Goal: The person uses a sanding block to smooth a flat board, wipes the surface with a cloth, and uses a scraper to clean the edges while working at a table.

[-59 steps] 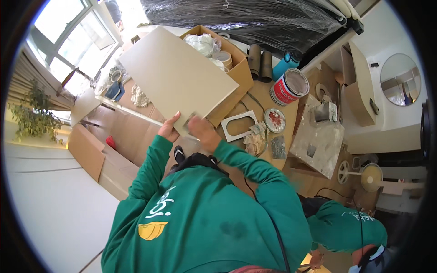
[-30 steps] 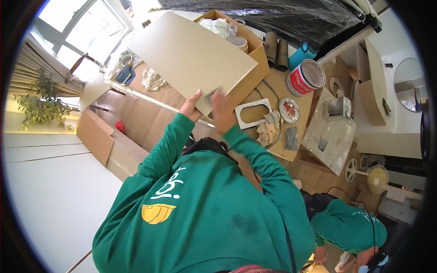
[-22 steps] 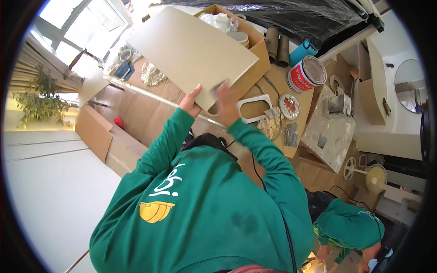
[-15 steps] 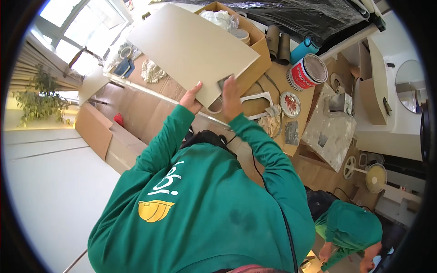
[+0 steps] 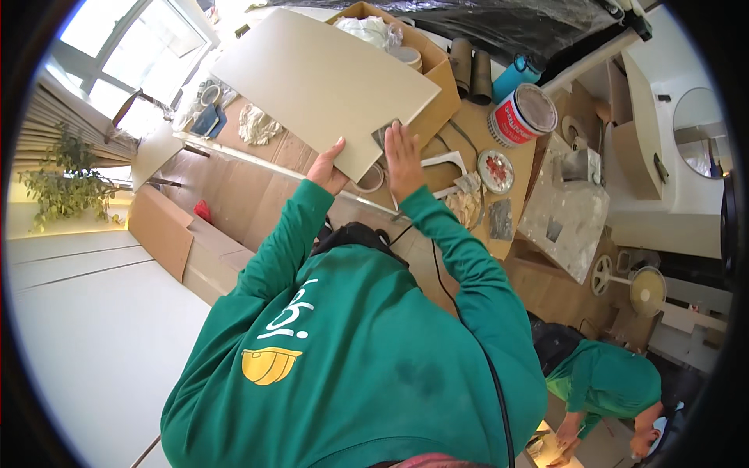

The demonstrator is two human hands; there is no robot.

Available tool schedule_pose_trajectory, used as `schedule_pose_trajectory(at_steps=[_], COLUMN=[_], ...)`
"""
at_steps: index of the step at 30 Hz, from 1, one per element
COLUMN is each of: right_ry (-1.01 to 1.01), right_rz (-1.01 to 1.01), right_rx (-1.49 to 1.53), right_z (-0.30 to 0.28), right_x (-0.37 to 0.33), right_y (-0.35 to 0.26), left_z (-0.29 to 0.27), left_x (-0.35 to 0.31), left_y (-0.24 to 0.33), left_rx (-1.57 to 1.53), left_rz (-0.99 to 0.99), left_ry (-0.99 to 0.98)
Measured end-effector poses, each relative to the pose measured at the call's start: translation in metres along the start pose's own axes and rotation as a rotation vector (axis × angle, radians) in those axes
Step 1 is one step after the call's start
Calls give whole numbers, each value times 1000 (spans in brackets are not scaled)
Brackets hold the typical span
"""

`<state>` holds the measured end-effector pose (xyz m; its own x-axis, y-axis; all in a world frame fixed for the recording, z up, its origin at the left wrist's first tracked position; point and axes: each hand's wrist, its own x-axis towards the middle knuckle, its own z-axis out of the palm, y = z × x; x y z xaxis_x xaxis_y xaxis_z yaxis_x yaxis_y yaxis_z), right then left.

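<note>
A large beige panel (image 5: 312, 78) lies over the worktable and leans against a cardboard box, its near corner toward me. My left hand (image 5: 328, 168) grips the panel's left edge by that corner, thumb on top and fingers mostly hidden underneath. Across the corner, my right hand (image 5: 403, 162) holds a dark grey piece of sandpaper (image 5: 380, 134) against the panel's right edge, its fingers stretched out and pressed together. Part of the sandpaper is hidden under those fingers.
The cardboard box (image 5: 438, 105) holds plastic wrap and a tub. To the right are dark rolls (image 5: 480, 78), a blue bottle (image 5: 521, 74), a red-and-white paint bucket (image 5: 521, 115) and a lid with red bits (image 5: 495, 171). A co-worker (image 5: 608, 382) bends at lower right.
My right hand and the sandpaper have shifted slightly along the panel's edge, and more of the back of the hand shows. My left hand keeps its hold. The view has tilted a little.
</note>
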<state>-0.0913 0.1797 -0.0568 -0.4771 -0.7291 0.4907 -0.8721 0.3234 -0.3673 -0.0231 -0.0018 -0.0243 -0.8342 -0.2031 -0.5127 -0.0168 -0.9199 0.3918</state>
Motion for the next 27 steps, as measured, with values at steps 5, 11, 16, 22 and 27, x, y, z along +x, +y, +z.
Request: schedule_pose_trajectory(at_steps=[5,11,16,22,27], right_ry=[-201,-166,-104,-133,-166], right_rz=[-240,-129,-79,-86,-218], right_rx=[-49,-82,-113,-40,-9], right_z=[-3,-6,-10,-32,-7], right_x=[-8,-1,6,27,3], right_y=[-6,-12,2,22,2], left_z=[-8,0,-4,-6,-17], left_x=[-1,-6,3,-7,3], left_y=[3,-1,2,3,0], left_rx=[18,1,-4,7,9], left_rz=[-7,8,-22,-14,15], left_ry=[-91,-38,-40,-9,-71])
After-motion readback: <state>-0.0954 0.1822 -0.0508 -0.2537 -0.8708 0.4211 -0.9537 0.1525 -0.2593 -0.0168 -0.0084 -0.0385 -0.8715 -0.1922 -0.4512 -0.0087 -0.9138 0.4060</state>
